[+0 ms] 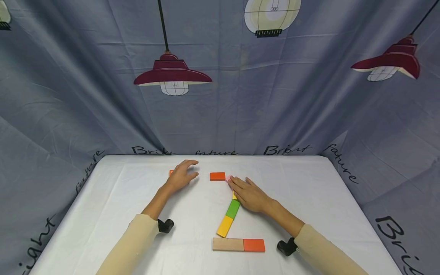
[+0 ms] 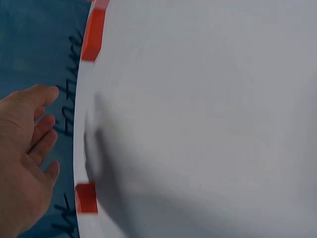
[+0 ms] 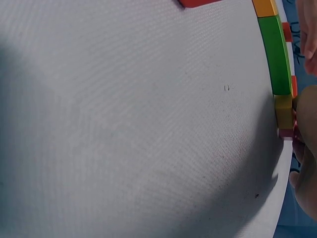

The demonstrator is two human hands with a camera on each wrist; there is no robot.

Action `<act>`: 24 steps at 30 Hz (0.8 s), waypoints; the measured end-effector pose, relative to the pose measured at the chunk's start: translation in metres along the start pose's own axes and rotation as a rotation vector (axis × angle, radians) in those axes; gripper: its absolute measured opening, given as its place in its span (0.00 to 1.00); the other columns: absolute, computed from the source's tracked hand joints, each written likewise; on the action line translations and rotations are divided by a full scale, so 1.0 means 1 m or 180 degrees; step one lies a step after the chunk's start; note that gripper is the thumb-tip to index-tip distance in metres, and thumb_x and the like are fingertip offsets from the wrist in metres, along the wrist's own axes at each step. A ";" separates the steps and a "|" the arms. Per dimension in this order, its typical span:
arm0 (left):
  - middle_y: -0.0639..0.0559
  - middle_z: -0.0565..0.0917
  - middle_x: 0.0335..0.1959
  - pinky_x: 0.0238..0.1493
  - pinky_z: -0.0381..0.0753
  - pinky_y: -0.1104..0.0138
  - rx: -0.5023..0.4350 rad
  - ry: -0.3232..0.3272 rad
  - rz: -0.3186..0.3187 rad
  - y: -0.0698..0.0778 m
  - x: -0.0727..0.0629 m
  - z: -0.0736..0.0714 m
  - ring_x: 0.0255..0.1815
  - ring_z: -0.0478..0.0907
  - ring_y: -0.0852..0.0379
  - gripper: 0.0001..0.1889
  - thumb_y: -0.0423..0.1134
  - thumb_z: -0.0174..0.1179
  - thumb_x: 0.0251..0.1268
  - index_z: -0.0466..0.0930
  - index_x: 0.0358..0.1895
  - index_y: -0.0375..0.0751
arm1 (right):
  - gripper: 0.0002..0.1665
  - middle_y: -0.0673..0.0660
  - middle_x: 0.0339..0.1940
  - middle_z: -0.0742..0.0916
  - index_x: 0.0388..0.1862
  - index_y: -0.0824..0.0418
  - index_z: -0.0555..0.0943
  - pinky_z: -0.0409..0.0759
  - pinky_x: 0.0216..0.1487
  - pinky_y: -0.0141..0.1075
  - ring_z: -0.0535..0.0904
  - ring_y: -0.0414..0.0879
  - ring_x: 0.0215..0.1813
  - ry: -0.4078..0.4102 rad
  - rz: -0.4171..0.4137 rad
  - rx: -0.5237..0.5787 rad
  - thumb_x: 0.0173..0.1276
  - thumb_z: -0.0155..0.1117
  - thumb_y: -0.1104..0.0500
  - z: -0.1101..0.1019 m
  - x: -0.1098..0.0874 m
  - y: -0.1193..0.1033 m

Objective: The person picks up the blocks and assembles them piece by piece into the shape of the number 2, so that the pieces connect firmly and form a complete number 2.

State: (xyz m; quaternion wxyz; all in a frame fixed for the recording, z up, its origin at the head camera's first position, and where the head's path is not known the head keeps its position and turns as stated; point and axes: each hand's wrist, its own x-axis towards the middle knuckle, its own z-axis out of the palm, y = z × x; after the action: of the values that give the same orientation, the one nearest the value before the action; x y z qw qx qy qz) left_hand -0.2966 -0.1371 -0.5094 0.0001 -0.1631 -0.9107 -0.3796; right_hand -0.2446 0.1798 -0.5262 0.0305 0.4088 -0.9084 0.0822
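My left hand (image 1: 179, 177) hovers at the back left of the white table, its fingers extended and nothing between them. A red-orange block (image 1: 171, 173) is partly hidden behind it; in the left wrist view this block (image 2: 86, 198) lies just below the thumb. My right hand (image 1: 252, 194) rests with straightish fingers at the top of a slanted row of blocks. Its fingertips touch a pink block (image 1: 228, 178), mostly covered by them. Below it come a yellow block (image 1: 235, 196), a green block (image 1: 233, 209) and another yellow block (image 1: 225, 226). An orange-red block (image 1: 217, 176) lies left of the pink one.
Nearer the front, a plain wooden block (image 1: 228, 244) lies end to end with an orange-red block (image 1: 254, 245), below the slanted row. A grey-blue curtain (image 1: 220, 114) printed with lamps hangs behind the table (image 1: 295, 172).
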 end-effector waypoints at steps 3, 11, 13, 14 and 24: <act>0.40 0.74 0.66 0.67 0.66 0.47 0.0039 0.0098 -0.0074 -0.012 -0.007 -0.015 0.69 0.67 0.40 0.25 0.36 0.65 0.67 0.74 0.66 0.35 | 0.31 0.64 0.76 0.67 0.77 0.66 0.63 0.61 0.69 0.61 0.64 0.57 0.74 0.0005 -0.0017 -0.0002 0.79 0.51 0.58 0.000 0.000 0.000; 0.34 0.70 0.67 0.68 0.62 0.44 0.0153 0.0168 -0.0305 -0.033 -0.021 -0.044 0.70 0.64 0.35 0.30 0.35 0.66 0.63 0.71 0.67 0.31 | 0.32 0.63 0.77 0.65 0.78 0.65 0.61 0.60 0.70 0.61 0.62 0.55 0.76 -0.0064 0.0010 -0.0068 0.79 0.50 0.57 0.000 0.001 -0.001; 0.34 0.70 0.67 0.68 0.63 0.44 0.0171 0.0112 -0.0379 -0.038 -0.024 -0.047 0.69 0.65 0.35 0.31 0.35 0.66 0.63 0.70 0.68 0.30 | 0.32 0.62 0.78 0.65 0.78 0.65 0.60 0.60 0.70 0.60 0.62 0.55 0.76 -0.0082 0.0000 -0.0091 0.79 0.50 0.56 0.000 0.001 -0.001; 0.34 0.71 0.67 0.68 0.63 0.44 0.0173 0.0083 -0.0415 -0.040 -0.026 -0.048 0.69 0.65 0.35 0.31 0.35 0.65 0.62 0.69 0.69 0.30 | 0.32 0.62 0.78 0.65 0.78 0.65 0.60 0.60 0.70 0.60 0.62 0.55 0.76 -0.0087 -0.0004 -0.0100 0.80 0.50 0.56 0.000 0.001 -0.001; 0.32 0.75 0.59 0.62 0.69 0.44 0.0237 -0.0009 -0.0533 -0.049 -0.032 -0.047 0.61 0.72 0.35 0.28 0.30 0.62 0.59 0.72 0.64 0.28 | 0.33 0.62 0.78 0.64 0.78 0.66 0.61 0.59 0.71 0.60 0.60 0.54 0.77 -0.0105 -0.0030 -0.0150 0.79 0.51 0.56 0.001 0.001 0.001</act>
State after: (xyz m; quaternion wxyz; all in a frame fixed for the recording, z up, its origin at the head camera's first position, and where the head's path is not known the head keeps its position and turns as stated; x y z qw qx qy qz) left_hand -0.2867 -0.2114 -0.5140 -0.0269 -0.0868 -0.9346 -0.3438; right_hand -0.2456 0.1800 -0.5268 0.0254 0.4135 -0.9085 0.0539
